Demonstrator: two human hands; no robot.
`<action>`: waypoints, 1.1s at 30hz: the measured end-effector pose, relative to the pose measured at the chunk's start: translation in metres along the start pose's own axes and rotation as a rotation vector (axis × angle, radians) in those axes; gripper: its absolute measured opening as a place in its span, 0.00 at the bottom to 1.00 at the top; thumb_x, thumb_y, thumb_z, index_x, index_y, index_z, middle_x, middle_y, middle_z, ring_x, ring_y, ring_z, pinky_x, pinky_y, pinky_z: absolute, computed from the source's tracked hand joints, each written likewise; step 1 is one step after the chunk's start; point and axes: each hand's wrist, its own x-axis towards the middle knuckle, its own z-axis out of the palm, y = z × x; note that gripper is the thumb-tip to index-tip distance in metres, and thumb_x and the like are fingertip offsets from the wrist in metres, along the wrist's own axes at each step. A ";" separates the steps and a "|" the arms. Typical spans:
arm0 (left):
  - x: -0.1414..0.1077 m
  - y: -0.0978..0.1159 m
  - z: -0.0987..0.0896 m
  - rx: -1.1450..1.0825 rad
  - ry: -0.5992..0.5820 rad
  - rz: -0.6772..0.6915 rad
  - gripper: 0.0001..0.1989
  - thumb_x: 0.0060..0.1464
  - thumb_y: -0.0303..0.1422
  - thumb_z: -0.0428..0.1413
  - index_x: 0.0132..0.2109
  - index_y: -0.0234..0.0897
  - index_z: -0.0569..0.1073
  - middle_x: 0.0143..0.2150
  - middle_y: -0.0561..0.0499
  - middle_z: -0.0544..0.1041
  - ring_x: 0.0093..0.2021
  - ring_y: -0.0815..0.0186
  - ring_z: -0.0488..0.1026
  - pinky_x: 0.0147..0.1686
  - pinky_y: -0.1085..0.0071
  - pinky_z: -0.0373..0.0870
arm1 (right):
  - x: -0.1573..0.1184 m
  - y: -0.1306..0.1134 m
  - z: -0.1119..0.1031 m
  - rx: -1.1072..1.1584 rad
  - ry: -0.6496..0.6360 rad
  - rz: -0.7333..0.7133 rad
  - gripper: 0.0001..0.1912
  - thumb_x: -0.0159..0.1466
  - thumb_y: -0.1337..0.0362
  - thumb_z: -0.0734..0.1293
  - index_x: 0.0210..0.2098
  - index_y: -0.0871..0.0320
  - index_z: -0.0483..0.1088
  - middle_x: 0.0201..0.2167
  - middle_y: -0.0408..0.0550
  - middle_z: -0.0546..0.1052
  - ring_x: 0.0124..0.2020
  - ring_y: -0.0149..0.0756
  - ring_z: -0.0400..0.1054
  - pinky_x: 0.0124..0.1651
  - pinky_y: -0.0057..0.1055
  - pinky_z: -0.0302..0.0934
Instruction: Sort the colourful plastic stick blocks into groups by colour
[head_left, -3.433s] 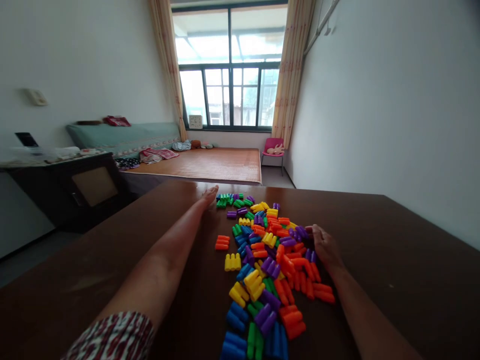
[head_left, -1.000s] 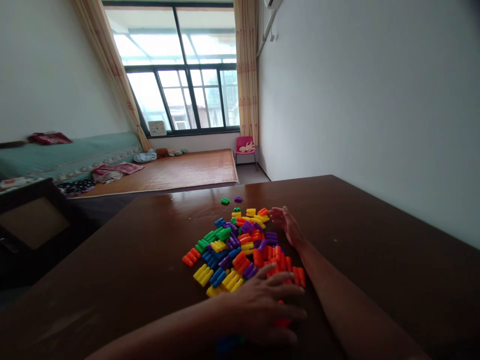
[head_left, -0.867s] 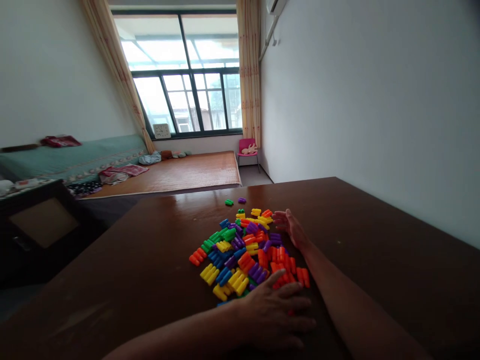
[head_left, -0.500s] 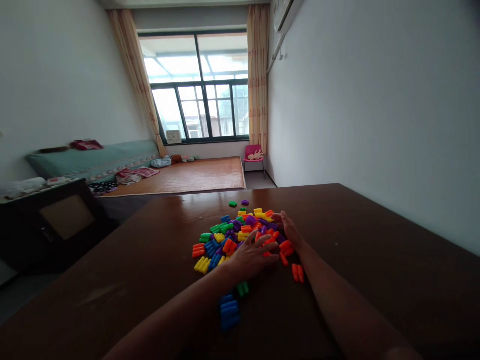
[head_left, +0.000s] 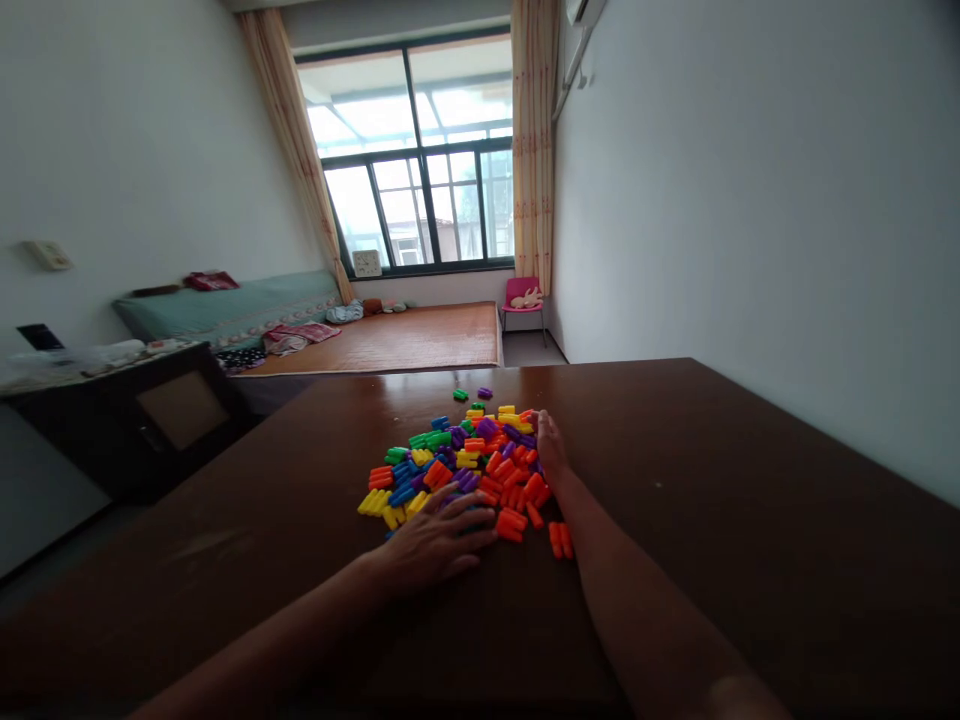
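Note:
A loose pile of red, yellow, green, blue and purple plastic pieces [head_left: 466, 458] lies on the dark brown table [head_left: 660, 440]. My left hand [head_left: 439, 540] rests palm down at the near edge of the pile, fingers spread, covering some pieces. Against the pile's right side stands my right hand [head_left: 551, 445], its fingers stretched forward beside the orange and red pieces. Neither hand visibly grips a piece. One red piece [head_left: 560, 540] lies near my right forearm. A green piece [head_left: 460, 395] and a purple piece [head_left: 485, 393] sit beyond the pile.
Behind the table is a bed [head_left: 420, 335] with cloths and soft toys on it. A dark cabinet [head_left: 180, 405] stands at the left. By the window, a pink chair [head_left: 523, 308] holds a plush toy. A white wall runs along the right.
My left hand has moved left and nearer, to the pile's near edge. My right hand has come in against its right side. The blue and green pieces near my left forearm no longer show. The view has shifted.

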 end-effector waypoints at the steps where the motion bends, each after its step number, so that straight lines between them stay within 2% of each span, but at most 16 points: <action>1: 0.006 -0.007 0.006 0.021 0.031 -0.025 0.20 0.65 0.36 0.49 0.62 0.47 0.66 0.64 0.53 0.67 0.67 0.60 0.57 0.69 0.58 0.36 | -0.003 -0.002 0.004 0.032 -0.033 -0.001 0.32 0.59 0.36 0.56 0.42 0.56 0.73 0.46 0.51 0.78 0.49 0.42 0.71 0.52 0.37 0.64; 3: 0.019 -0.012 0.013 0.045 0.111 -0.060 0.18 0.65 0.36 0.49 0.59 0.45 0.70 0.63 0.50 0.69 0.66 0.59 0.59 0.69 0.56 0.37 | -0.006 -0.007 0.007 0.103 -0.080 -0.009 0.31 0.61 0.38 0.57 0.45 0.55 0.72 0.49 0.50 0.77 0.52 0.41 0.69 0.53 0.36 0.63; 6: 0.044 0.008 0.014 0.011 0.181 0.025 0.16 0.65 0.35 0.48 0.58 0.45 0.71 0.60 0.49 0.72 0.66 0.61 0.59 0.69 0.57 0.39 | -0.002 -0.011 -0.002 0.193 -0.054 0.002 0.30 0.62 0.38 0.56 0.46 0.55 0.72 0.49 0.50 0.77 0.49 0.40 0.71 0.50 0.35 0.66; 10: 0.077 0.054 0.011 -0.083 0.102 0.274 0.18 0.65 0.40 0.47 0.59 0.48 0.69 0.63 0.53 0.69 0.67 0.63 0.57 0.67 0.61 0.47 | 0.014 -0.014 -0.030 0.207 0.046 0.071 0.28 0.62 0.40 0.56 0.43 0.56 0.72 0.45 0.51 0.79 0.38 0.38 0.74 0.39 0.34 0.68; 13: 0.091 0.065 0.015 -0.074 0.089 0.283 0.18 0.65 0.41 0.47 0.58 0.48 0.70 0.62 0.52 0.69 0.65 0.64 0.59 0.64 0.63 0.51 | 0.021 -0.014 -0.048 0.169 0.079 0.102 0.25 0.63 0.43 0.56 0.41 0.56 0.73 0.42 0.51 0.80 0.35 0.36 0.74 0.34 0.32 0.68; 16: 0.089 0.047 0.021 -0.006 0.075 0.187 0.16 0.65 0.36 0.48 0.56 0.47 0.71 0.55 0.51 0.74 0.62 0.62 0.63 0.63 0.60 0.51 | 0.020 -0.013 -0.055 0.149 0.078 0.111 0.24 0.63 0.45 0.56 0.39 0.56 0.73 0.41 0.51 0.80 0.33 0.35 0.74 0.32 0.30 0.67; 20: 0.066 0.007 0.026 0.081 0.083 0.045 0.13 0.63 0.32 0.50 0.52 0.45 0.74 0.50 0.50 0.77 0.60 0.60 0.63 0.64 0.56 0.46 | 0.013 -0.014 -0.054 0.090 0.027 0.086 0.23 0.62 0.46 0.59 0.38 0.57 0.74 0.38 0.51 0.81 0.30 0.34 0.73 0.30 0.30 0.66; 24: 0.039 -0.021 0.027 0.112 0.101 -0.124 0.13 0.61 0.30 0.52 0.50 0.49 0.75 0.55 0.55 0.75 0.63 0.59 0.60 0.66 0.52 0.37 | 0.010 -0.015 -0.052 0.013 -0.009 0.058 0.23 0.60 0.44 0.61 0.37 0.57 0.74 0.35 0.50 0.81 0.29 0.36 0.73 0.30 0.31 0.65; 27: 0.030 -0.029 0.025 0.113 0.142 -0.275 0.12 0.61 0.30 0.52 0.48 0.50 0.76 0.59 0.55 0.72 0.64 0.58 0.59 0.67 0.50 0.35 | 0.011 -0.014 -0.053 -0.033 0.003 0.020 0.21 0.59 0.46 0.62 0.37 0.56 0.73 0.35 0.50 0.80 0.28 0.35 0.72 0.29 0.31 0.65; 30: 0.031 -0.033 0.017 0.086 0.217 -0.384 0.11 0.62 0.34 0.52 0.47 0.50 0.77 0.62 0.54 0.69 0.65 0.57 0.59 0.67 0.49 0.37 | 0.011 -0.013 -0.053 -0.145 -0.008 -0.045 0.18 0.57 0.49 0.64 0.37 0.56 0.72 0.34 0.49 0.80 0.26 0.35 0.70 0.29 0.31 0.64; 33: 0.031 -0.054 0.006 0.057 0.273 -0.522 0.12 0.61 0.35 0.52 0.47 0.50 0.77 0.61 0.54 0.70 0.63 0.58 0.61 0.66 0.52 0.43 | 0.011 -0.013 -0.053 -0.271 -0.058 -0.091 0.17 0.57 0.51 0.63 0.37 0.56 0.72 0.30 0.49 0.79 0.24 0.35 0.67 0.28 0.33 0.64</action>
